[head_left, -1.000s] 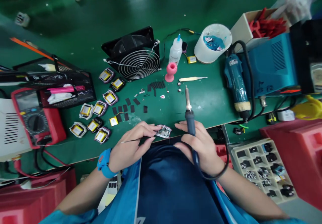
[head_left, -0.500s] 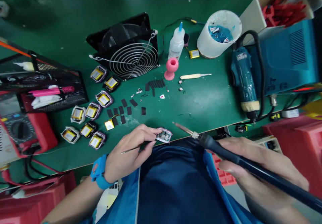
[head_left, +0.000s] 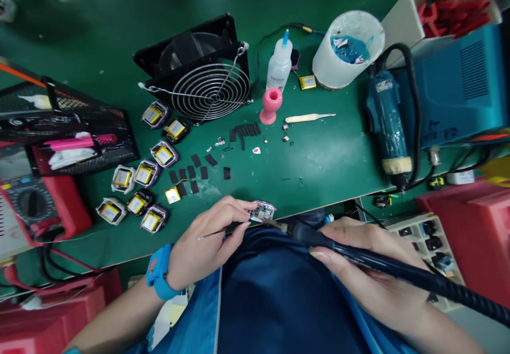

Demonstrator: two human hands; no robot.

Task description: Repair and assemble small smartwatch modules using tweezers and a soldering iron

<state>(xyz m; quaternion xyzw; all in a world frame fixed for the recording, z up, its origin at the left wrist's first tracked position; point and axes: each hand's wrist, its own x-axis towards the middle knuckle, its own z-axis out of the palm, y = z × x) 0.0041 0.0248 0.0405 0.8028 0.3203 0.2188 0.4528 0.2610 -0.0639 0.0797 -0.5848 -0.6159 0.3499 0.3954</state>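
My left hand (head_left: 209, 237) is closed in a pinch on a small circuit board (head_left: 262, 210) at the near edge of the green bench, with a thin strand of solder wire (head_left: 215, 232) running under its fingers. My right hand (head_left: 364, 261) is wrapped round the dark handle of a soldering iron (head_left: 319, 237). The iron lies almost level, and its metal tip touches the near side of the board. A blue watch is on my left wrist.
Several battery-fitted housings (head_left: 145, 173) and black pads (head_left: 191, 172) lie left of the board. Behind stand a black fan (head_left: 207, 78), a glue bottle (head_left: 279, 66), a pink stand (head_left: 271, 104), a white tub (head_left: 346, 51) and a blue screwdriver (head_left: 388, 120). A multimeter (head_left: 35, 205) sits far left.
My right hand turned the iron from upright to near level, swung out to the right, then came back in until the tip reached the board. My left hand stayed on the board.
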